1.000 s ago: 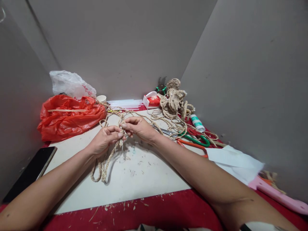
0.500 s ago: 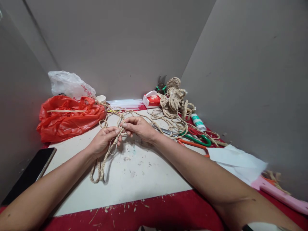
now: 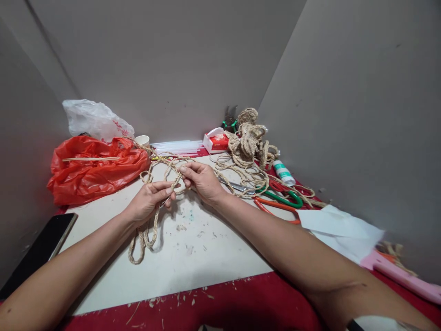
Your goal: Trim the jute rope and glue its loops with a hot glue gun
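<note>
Between my two hands runs a braided straw cord (image 3: 156,225), tan and thin, above the white board (image 3: 220,257). My left hand (image 3: 151,200) pinches it between thumb and fingers, and loops of the cord hang below that hand onto the board. Just to the right and slightly farther away, my right hand (image 3: 201,181) grips the same cord with thumb and forefinger. A thin pale strand or wire shows by the left fingers; which of the two I cannot tell. More cord trails behind the hands toward a large bundle of braided cord (image 3: 250,140).
At left lie a red plastic bag (image 3: 99,177), a white plastic bag (image 3: 96,119) and a phone (image 3: 37,253). Behind are a paper cup (image 3: 142,140), clear sticks (image 3: 177,147), a red-and-white box (image 3: 216,141) and pliers (image 3: 229,123). Right: orange-handled scissors (image 3: 279,206), a small bottle (image 3: 284,173), paper (image 3: 339,232).
My right hand has moved slightly right and away, so the hands are a little farther apart. The hanging cord has shifted, and the view has turned slightly.
</note>
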Demonstrator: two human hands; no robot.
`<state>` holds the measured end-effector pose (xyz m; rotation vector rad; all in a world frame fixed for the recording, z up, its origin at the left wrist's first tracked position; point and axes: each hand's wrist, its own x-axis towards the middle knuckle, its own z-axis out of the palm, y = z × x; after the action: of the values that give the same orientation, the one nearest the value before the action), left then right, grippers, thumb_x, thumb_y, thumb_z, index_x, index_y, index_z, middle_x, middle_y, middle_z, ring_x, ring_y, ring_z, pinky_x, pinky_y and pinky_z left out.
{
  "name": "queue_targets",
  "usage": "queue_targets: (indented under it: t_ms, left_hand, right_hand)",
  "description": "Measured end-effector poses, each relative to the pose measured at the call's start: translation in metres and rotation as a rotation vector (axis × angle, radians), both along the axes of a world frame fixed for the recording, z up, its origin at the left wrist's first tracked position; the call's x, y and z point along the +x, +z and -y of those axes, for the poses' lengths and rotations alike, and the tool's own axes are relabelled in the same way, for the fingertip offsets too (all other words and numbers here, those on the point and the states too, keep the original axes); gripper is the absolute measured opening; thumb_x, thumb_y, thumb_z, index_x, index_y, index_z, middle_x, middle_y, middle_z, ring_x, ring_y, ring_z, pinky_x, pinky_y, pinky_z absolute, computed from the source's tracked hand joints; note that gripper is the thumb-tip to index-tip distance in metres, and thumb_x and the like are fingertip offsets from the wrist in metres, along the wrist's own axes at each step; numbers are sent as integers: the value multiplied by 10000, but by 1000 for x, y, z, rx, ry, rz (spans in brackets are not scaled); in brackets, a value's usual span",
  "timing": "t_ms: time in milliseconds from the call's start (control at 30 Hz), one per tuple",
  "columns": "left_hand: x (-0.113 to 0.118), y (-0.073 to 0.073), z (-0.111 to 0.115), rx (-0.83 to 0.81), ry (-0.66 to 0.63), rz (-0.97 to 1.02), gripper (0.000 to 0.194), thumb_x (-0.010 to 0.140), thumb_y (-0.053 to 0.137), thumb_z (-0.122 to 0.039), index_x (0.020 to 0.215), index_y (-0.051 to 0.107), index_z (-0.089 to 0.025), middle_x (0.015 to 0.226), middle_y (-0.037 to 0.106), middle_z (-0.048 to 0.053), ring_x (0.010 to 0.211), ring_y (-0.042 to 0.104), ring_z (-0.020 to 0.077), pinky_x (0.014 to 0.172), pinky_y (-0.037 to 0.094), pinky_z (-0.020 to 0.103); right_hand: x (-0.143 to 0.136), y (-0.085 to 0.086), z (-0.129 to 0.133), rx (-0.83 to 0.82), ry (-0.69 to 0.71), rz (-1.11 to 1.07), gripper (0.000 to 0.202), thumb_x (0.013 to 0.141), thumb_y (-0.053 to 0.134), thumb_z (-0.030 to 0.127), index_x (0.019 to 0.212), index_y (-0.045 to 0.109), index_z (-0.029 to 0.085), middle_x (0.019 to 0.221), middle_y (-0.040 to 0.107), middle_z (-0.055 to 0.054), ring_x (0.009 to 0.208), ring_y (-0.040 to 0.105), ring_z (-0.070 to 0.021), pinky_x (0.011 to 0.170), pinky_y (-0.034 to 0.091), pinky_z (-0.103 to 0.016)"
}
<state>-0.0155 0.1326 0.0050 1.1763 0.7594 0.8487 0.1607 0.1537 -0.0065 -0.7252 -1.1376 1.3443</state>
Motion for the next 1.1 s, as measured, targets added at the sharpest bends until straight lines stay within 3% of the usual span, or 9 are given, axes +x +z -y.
queue_targets:
  t_ms: [200, 300, 500, 667, 833, 967, 1100]
  left_hand:
    - [-1, -2, 1, -101, -29, 24, 209, 750, 736, -254, 903, 718, -113, 673, 680, 40, 511, 584, 106, 542, 470, 231]
    - [-3, -4, -3, -176, 15, 10, 244, 752, 718, -240, 954, 710, -103, 656, 691, 66, 508, 603, 136, 530, 484, 252]
    - [-1, -5, -6, -152, 180, 29, 246, 775, 724, -292, 934, 720, -105, 781, 714, 67, 641, 637, 114, 641, 517, 224]
    - [2, -8, 2, -47, 83, 5, 305, 708, 794, -275, 950, 700, -115, 833, 745, 84, 735, 679, 148, 731, 509, 249]
    - [1, -9, 2, -17, 123, -24, 257, 696, 803, -248, 881, 676, -123, 787, 747, 70, 701, 680, 139, 688, 504, 230]
    - [1, -9, 1, -29, 78, 24, 214, 724, 778, -264, 852, 666, -135, 742, 724, 45, 629, 645, 117, 639, 498, 222]
    - [2, -9, 5, -33, 40, 10, 219, 748, 756, -296, 872, 667, -138, 770, 717, 53, 620, 627, 114, 631, 486, 223]
  right_hand:
    - [4, 3, -3, -24, -57, -24, 351, 643, 789, 452, 684, 588, 167, 491, 503, 73, 416, 413, -45, 408, 305, -177]
    - [8, 7, -6, -42, -72, -48, 412, 601, 794, 498, 670, 539, 182, 501, 481, 87, 413, 411, -41, 405, 311, -174]
    - [3, 8, 3, -12, 75, 101, 377, 623, 795, 470, 679, 586, 162, 495, 513, 68, 408, 424, -50, 412, 333, -186]
    - [-4, 8, 14, 17, 158, 207, 343, 657, 781, 439, 684, 599, 149, 502, 565, 41, 439, 506, -81, 426, 340, -195]
    - [-1, 4, 9, -30, 178, 181, 325, 635, 804, 402, 736, 648, 134, 531, 610, 26, 440, 477, -66, 430, 348, -188]
    - [5, 1, 1, -105, 270, 143, 383, 609, 826, 404, 848, 691, 137, 607, 645, 15, 469, 497, -68, 431, 374, -184]
    - [4, 1, 0, -91, 258, 165, 340, 614, 825, 402, 758, 678, 132, 571, 606, 32, 457, 460, -53, 435, 361, -180]
